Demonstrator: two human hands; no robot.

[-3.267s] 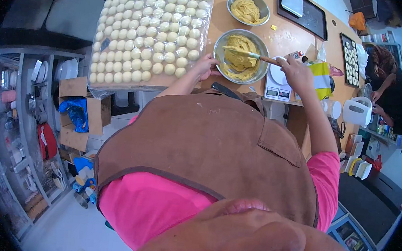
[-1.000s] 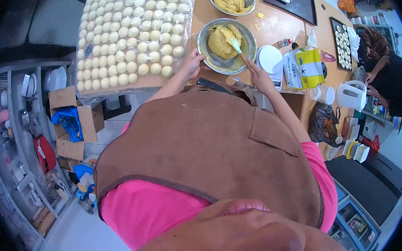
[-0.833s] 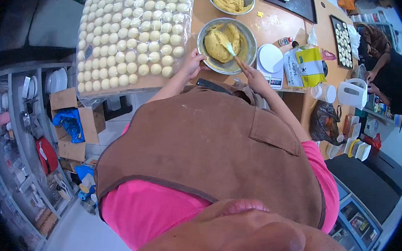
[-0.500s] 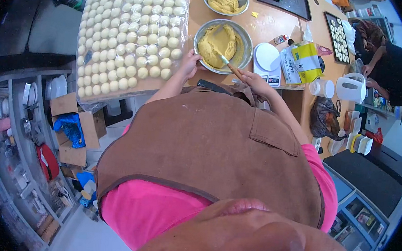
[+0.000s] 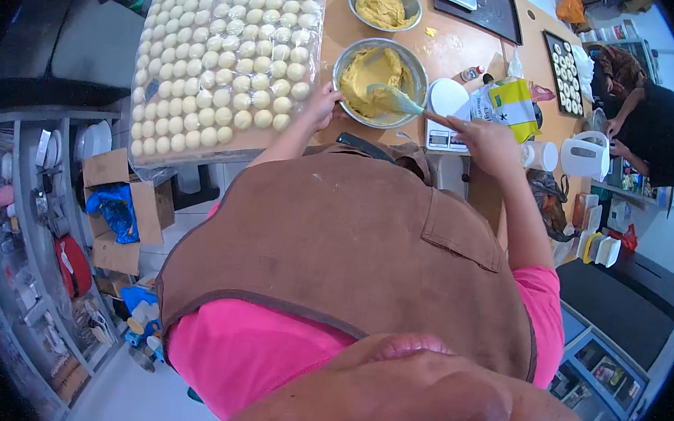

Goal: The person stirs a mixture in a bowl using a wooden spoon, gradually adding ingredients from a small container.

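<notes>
My left hand (image 5: 324, 106) grips the left rim of a metal bowl (image 5: 423, 91) at the table's near edge. Yellow dough (image 5: 361, 78) coats the inside of that bowl. Closed round a wooden handle, my right hand (image 5: 481, 139) holds a spatula (image 5: 397, 100) with a pale, dough-smeared blade. The blade lies tilted over the right part of the bowl. Behind it stands a second metal bowl (image 5: 417, 12), holding more of the yellow dough.
Rows of round dough balls (image 5: 230, 60) lie under clear plastic at left. Right of the bowl are a white kitchen scale (image 5: 448, 100), a yellow-and-white bag (image 5: 515, 110) and a white jug (image 5: 584, 156). Another person (image 5: 645, 124) works at far right beside a filled tray (image 5: 563, 74).
My right hand has moved right and lifted the spatula from within the dough towards the bowl's right side. My left hand stays on the rim.
</notes>
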